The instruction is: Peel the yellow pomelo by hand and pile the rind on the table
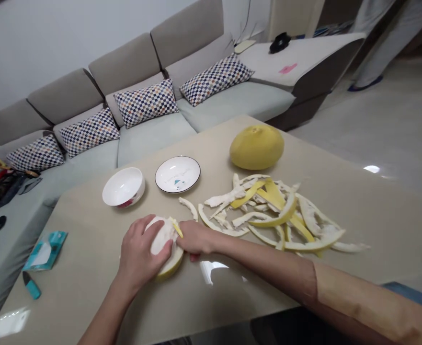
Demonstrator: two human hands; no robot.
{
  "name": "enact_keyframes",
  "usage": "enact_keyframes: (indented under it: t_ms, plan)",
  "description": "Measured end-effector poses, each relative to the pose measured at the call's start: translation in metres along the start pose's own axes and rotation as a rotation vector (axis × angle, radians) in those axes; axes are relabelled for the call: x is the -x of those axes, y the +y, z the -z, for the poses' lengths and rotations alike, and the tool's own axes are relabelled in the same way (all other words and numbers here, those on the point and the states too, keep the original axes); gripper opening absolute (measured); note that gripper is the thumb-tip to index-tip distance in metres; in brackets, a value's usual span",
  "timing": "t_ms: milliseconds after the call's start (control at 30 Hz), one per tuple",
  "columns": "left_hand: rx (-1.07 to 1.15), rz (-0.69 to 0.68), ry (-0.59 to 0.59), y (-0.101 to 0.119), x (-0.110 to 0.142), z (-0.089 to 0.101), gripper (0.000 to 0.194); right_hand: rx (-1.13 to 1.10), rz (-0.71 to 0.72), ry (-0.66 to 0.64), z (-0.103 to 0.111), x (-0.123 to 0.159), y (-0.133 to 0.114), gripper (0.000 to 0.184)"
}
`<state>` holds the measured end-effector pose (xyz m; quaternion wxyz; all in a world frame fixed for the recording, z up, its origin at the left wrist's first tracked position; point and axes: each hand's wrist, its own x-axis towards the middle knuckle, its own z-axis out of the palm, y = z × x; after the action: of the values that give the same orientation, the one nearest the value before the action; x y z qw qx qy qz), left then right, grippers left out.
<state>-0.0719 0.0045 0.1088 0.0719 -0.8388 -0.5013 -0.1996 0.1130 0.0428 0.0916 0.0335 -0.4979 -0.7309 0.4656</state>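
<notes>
My left hand (142, 254) wraps around a half-peeled pomelo (164, 237), with its white pith showing on top and a rim of yellow-green rind below. My right hand (194, 238) presses against the fruit's right side, its fingertips by a small yellow flap of rind. Further back lies a whole yellow-green pomelo (256, 147). A heap of peeled rind strips (275, 215) spreads to the right of my right hand, and one strip nearly reaches my fingers.
A white bowl (123, 187) and a black-rimmed white plate (177, 174) stand on the beige glossy table (85, 249). A teal tissue packet (45, 250) and a teal-handled utility knife (31, 285) lie near its left edge. A grey sofa (153, 139) runs behind; a person (386, 38) stands far right.
</notes>
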Motion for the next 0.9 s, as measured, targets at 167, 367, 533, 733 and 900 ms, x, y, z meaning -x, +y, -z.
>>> enact_keyframes:
  t_ms: [167, 367, 533, 733, 900]
  plan:
    - [0.081, 0.049, -0.015, -0.014, -0.001, 0.001, 0.032, 0.091, -0.010, 0.067, -0.001, -0.013, -0.007, 0.033]
    - [0.230, 0.137, -0.046, -0.032, 0.002, 0.002, 0.027, 0.129, 0.058, 0.159, 0.002, -0.021, -0.010, 0.032]
    - [0.286, 0.182, 0.026, -0.032, 0.005, 0.003, 0.025, -0.006, 0.153, 0.120, 0.008, -0.035, 0.000, 0.026]
    - [0.323, 0.180, 0.060, -0.038, 0.010, 0.000, 0.024, -0.181, 0.246, -0.060, 0.023, -0.047, 0.020, 0.025]
    - [0.432, 0.218, 0.119, -0.064, 0.028, -0.010, 0.030, -0.214, 0.261, -0.144, 0.033, -0.055, 0.024, 0.028]
